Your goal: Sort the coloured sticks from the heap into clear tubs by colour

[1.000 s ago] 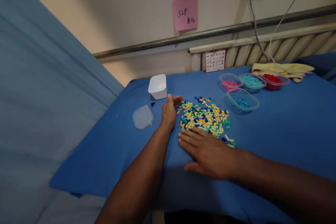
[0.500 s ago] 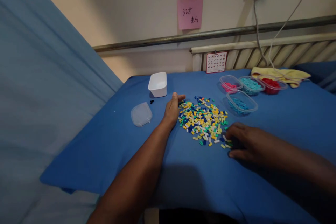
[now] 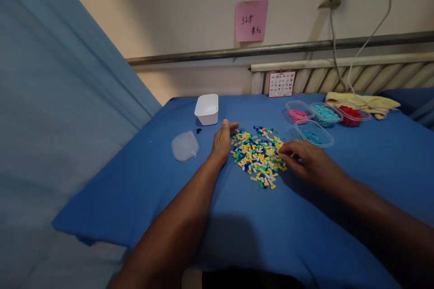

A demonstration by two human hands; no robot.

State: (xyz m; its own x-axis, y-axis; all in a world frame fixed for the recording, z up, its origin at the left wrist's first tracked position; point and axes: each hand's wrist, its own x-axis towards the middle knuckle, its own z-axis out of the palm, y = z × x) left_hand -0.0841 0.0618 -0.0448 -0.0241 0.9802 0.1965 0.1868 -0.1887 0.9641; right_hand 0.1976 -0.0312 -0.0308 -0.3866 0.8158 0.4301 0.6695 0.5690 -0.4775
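A flat heap of small plastic bricks [image 3: 256,156] in yellow, pale yellow, white, green and dark blue lies on the blue-covered table [image 3: 230,198]. My left hand [image 3: 222,142] rests on edge along the heap's left side, thumb raised and fingers stretched out behind the nearest bricks; it holds nothing that I can see. At the heap's right edge is my right hand [image 3: 301,158], palm down, thumb and forefinger drawn together among the bricks. Whatever may be between those fingertips is hidden or too small to name.
Clear tubs hold pink pieces [image 3: 298,115], turquoise pieces [image 3: 325,113], red pieces [image 3: 350,115] and blue pieces [image 3: 311,135]. Left of the heap are a white tub [image 3: 207,117], a translucent lid [image 3: 185,146] and a small black item [image 3: 198,131]. A yellow cloth [image 3: 373,103] lies far right.
My right hand has moved left and away from me, from the heap's near right corner to its right edge, and bricks there now lie closer in. The left hand stays put.
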